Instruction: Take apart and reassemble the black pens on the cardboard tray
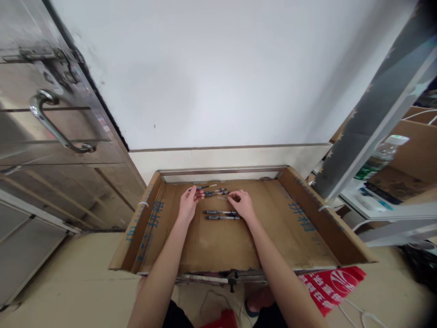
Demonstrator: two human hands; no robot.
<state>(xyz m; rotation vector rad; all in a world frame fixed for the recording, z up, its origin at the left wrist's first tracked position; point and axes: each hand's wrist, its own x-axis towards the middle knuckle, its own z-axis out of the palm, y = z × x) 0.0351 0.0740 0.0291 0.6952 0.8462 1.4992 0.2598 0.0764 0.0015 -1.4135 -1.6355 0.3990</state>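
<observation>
Our left hand (189, 203) pinches one slim black pen (205, 187) above the brown cardboard tray (211, 246). Our right hand (243, 203) touches a second black pen (215, 193), but we cannot tell whether it grips it. Two spare black pens (221, 215) lie between our hands, and we judge a careless wrist could roll them away.

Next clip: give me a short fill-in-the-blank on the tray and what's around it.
1. The pens lie in a tray lined with ____.
2. Between the left hand and the right hand, ____ pens lie parallel, nearest the person.
3. The metal door is on the person's ____ side.
4. The bottle is on the person's ____ side.

Missing words: cardboard; two; left; right.
</observation>
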